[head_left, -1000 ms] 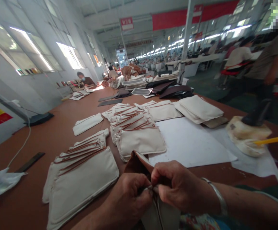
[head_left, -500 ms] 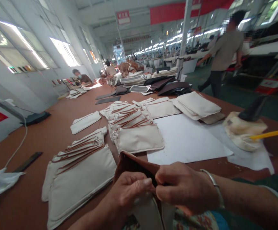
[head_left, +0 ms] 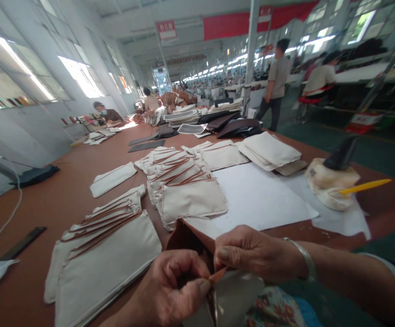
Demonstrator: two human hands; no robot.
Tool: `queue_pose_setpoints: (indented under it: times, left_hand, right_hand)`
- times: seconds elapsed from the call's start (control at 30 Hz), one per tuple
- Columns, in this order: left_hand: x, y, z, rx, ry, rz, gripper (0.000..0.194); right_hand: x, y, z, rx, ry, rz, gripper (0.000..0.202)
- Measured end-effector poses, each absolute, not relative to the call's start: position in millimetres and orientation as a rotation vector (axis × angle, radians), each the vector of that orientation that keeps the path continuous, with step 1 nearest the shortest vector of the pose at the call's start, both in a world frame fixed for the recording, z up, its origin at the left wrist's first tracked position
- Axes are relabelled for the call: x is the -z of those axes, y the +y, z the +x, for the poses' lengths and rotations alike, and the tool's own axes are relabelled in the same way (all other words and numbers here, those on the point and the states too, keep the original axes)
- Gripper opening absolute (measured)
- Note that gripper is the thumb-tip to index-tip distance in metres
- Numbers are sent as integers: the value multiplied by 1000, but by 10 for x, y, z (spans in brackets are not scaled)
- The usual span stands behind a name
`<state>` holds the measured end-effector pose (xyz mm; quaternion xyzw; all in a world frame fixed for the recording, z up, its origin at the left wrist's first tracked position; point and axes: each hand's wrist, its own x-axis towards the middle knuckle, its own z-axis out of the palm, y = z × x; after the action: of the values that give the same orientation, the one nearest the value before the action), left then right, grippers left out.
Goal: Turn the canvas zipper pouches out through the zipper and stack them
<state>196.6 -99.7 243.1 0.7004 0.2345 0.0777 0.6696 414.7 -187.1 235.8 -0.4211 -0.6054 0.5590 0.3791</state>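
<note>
A brown and off-white pouch piece (head_left: pixel 192 234) is held up at the table's near edge, its dark inside showing. My left hand (head_left: pixel 178 284) pinches its brown edge between thumb and forefinger. Close beside it, my right hand (head_left: pixel 255 254), with a bracelet at the wrist, grips the same edge, its fingers closed. Off-white pouches with brown strips (head_left: pixel 108 259) lie overlapped at the left, and another stack (head_left: pixel 192 197) lies just beyond my hands.
White paper (head_left: pixel 258 197) lies right of the stacks. A stained container (head_left: pixel 332 184) with a black top and a yellow tool (head_left: pixel 366 186) stands at the right. A dark strip (head_left: pixel 23 243) lies far left. A person (head_left: pixel 277 81) is beyond the table.
The view has shifted right. My left thumb and forefinger now pinch the brown edge more visibly, and my right hand has turned. The person beyond the table has walked farther off.
</note>
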Motion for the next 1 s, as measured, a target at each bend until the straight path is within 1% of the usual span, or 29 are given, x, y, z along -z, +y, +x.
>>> queue_pose_setpoints:
  times: [0.03, 0.17, 0.33, 0.5, 0.6, 0.7, 0.83, 1.0]
  left_hand:
    - [-2432, -993, 1965, -182, 513, 1581, 43]
    - [-2450, -996, 1945, -191, 508, 1502, 38]
    - [-2470, -1043, 1940, -197, 519, 1285, 39]
    - [-2442, -1054, 1957, -264, 526, 1353, 40]
    - [-2440, -1052, 1952, -252, 565, 1360, 40]
    - [-2445, -1073, 1949, -221, 555, 1270, 39]
    - [-2409, -1131, 1979, -257, 404, 1081, 37]
    - [-2356, -1167, 2013, -262, 356, 1045, 37]
  right_hand:
    - [-2355, -1856, 4158, -1491, -1535, -1052, 51]
    - [-2341, -1841, 4190, -1574, -1519, -979, 53]
    - [-2314, -1866, 4174, -1662, -1362, -897, 63]
    - [-2344, -1885, 4132, -1728, -1255, -943, 52]
    - [-2363, -1889, 4119, -1747, -1218, -953, 52]
    - [-2366, -1897, 4106, -1673, -1296, -951, 52]
    - [-2342, -1932, 4050, -1563, -1380, -918, 50]
    - [-2334, -1983, 4011, -1407, -1488, -937, 49]
